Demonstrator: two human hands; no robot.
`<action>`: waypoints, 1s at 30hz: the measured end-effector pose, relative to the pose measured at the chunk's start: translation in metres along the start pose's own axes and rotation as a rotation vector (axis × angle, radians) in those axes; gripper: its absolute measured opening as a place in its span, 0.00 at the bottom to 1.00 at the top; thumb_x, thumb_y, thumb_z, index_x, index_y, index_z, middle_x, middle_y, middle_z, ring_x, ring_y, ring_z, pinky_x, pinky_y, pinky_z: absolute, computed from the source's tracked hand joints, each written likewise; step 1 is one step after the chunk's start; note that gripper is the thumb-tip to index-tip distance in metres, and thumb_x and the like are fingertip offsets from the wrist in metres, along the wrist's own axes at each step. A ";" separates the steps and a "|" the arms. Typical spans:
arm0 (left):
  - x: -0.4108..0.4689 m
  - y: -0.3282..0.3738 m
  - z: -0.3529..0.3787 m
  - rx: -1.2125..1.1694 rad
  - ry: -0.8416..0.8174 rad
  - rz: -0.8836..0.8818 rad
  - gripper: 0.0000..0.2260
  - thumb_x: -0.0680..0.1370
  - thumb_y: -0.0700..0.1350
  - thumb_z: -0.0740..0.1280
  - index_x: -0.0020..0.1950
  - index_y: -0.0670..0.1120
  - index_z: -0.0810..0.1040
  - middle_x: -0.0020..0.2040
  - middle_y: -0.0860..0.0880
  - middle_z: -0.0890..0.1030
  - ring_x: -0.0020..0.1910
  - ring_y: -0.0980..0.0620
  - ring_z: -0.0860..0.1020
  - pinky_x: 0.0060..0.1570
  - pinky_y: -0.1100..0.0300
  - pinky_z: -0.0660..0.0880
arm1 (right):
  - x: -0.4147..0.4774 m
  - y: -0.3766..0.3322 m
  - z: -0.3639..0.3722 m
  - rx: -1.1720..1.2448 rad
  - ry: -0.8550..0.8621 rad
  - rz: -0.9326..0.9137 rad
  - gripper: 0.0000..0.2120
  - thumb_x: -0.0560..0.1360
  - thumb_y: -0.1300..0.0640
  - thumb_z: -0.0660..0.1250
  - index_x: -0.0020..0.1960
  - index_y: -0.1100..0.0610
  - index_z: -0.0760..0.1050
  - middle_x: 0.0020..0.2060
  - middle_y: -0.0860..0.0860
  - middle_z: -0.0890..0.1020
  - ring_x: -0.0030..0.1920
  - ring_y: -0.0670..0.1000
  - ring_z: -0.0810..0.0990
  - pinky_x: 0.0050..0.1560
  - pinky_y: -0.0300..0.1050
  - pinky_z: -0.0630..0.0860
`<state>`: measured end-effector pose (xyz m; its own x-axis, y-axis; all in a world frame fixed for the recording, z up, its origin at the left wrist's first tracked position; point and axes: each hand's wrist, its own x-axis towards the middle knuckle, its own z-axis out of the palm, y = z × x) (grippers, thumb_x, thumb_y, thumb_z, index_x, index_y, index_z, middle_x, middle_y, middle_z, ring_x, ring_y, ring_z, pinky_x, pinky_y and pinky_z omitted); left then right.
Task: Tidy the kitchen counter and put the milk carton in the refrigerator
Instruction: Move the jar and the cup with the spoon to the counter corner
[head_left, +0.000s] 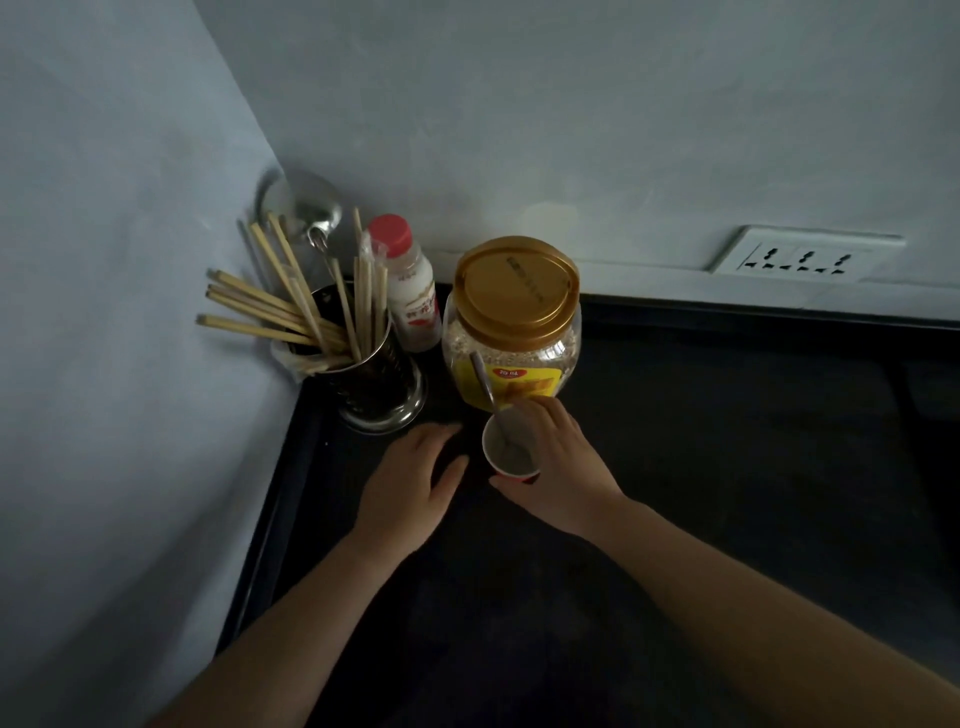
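A small paper cup (510, 455) with a red base stands on the black counter (727, 467), and a metal spoon (488, 395) leans inside it. My right hand (558, 462) wraps around the cup from the right, fingers curled over its far rim. My left hand (410, 480) lies flat on the counter just left of the cup, fingers apart, holding nothing. Right behind the cup stands a clear jar (514, 322) of oats with a gold lid. A small white bottle (413, 291) with a red cap stands left of the jar. No milk carton is in view.
A metal holder (376, 384) full of chopsticks and a ladle (306, 208) sits in the corner at the back left. Pale walls close the counter on the left and behind. A white socket strip (802, 257) is on the back wall at right.
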<state>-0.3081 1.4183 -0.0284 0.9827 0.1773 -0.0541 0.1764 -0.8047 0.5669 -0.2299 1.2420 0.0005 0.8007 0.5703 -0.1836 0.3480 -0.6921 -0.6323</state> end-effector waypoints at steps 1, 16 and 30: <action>0.007 0.006 -0.006 -0.062 0.039 0.006 0.18 0.77 0.52 0.62 0.66 0.49 0.71 0.61 0.52 0.75 0.60 0.56 0.73 0.56 0.63 0.69 | 0.000 0.001 0.000 -0.001 0.000 -0.002 0.41 0.65 0.46 0.74 0.71 0.49 0.56 0.68 0.46 0.63 0.68 0.49 0.63 0.64 0.46 0.69; 0.041 0.065 -0.029 -0.269 0.158 -0.010 0.05 0.76 0.46 0.67 0.43 0.46 0.79 0.32 0.60 0.76 0.35 0.67 0.76 0.34 0.75 0.69 | -0.005 0.001 -0.003 -0.023 -0.018 0.011 0.40 0.66 0.45 0.74 0.72 0.49 0.57 0.69 0.46 0.63 0.68 0.50 0.63 0.66 0.46 0.66; 0.026 0.054 -0.133 -0.268 0.603 0.069 0.07 0.76 0.48 0.66 0.46 0.46 0.79 0.40 0.49 0.82 0.40 0.55 0.81 0.39 0.63 0.77 | 0.003 -0.020 0.001 -0.015 0.039 0.043 0.39 0.68 0.49 0.73 0.71 0.53 0.55 0.69 0.50 0.57 0.68 0.54 0.62 0.61 0.50 0.72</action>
<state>-0.2808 1.4550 0.1096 0.7737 0.4787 0.4150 0.0171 -0.6706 0.7417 -0.2350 1.2581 0.0122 0.8332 0.5224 -0.1811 0.3199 -0.7227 -0.6127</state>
